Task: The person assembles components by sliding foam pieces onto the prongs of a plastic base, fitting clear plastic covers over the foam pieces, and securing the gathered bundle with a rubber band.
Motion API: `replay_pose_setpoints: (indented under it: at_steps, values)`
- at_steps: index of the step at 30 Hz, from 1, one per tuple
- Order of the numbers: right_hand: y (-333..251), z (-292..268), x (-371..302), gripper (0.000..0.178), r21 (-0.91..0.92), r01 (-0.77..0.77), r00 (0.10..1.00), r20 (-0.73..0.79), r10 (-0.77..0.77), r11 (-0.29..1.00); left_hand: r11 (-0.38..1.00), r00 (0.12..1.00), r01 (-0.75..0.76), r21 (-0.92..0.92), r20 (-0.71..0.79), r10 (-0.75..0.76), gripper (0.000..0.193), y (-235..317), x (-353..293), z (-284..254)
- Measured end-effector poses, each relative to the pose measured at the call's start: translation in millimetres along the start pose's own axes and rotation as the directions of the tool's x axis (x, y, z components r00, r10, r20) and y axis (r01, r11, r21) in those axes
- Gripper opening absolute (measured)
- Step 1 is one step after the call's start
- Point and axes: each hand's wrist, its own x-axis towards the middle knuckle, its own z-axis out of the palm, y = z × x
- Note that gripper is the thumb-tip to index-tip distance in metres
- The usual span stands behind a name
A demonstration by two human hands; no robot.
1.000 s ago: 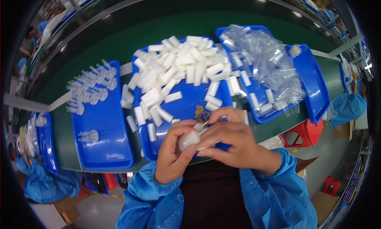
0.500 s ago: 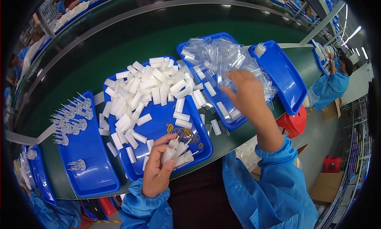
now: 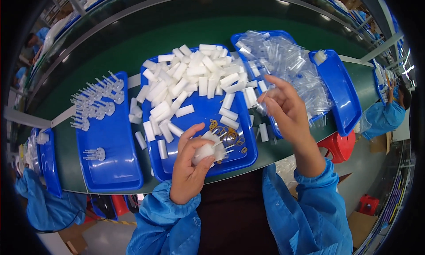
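Observation:
My left hand [image 3: 188,166] is closed round a cluster of white blocks [image 3: 204,153], with thin white rods sticking out on the right. It is above the near edge of a blue tray [image 3: 195,122]. White rectangular blocks [image 3: 195,73] are heaped in that tray, and tan rubber bands [image 3: 226,133] lie close to my left hand. My right hand [image 3: 287,111] is raised at the left edge of the tray of clear plastic pieces [image 3: 296,60]. Its fingers are bent toward the thumb around what looks like a clear piece, partly hidden by them.
At the left, a blue tray [image 3: 110,162] holds several white round-based parts with upright rods [image 3: 99,98]. Another blue tray [image 3: 343,91] with a small white cluster stands at the right. Loose blocks lie between trays. A red stool [image 3: 338,146] and a person in blue [image 3: 385,115] are to the right.
My right hand has drawn back from the heap of clear pieces toward its tray's left edge, fingers now bent. My left hand has turned the block cluster. The whole view has shifted.

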Motion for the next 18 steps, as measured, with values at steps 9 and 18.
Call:
replay_pose_setpoints:
  at_steps: [9, 18]
  values:
    - [-9, 70, -26, 0.036, 0.749, -0.034, 0.998, 0.065, -0.023, 0.661, 0.998, 0.996, 0.02, 0.06, -0.092, -0.014, 0.021, 0, -4, 3]
    - [-9, 78, -31, 0.033, 0.597, 0.155, 0.987, -0.073, -0.14, 0.787, 0.95, 0.983, -0.092, 0.299, -0.123, 0.134, 0.02, -2, -4, 2]
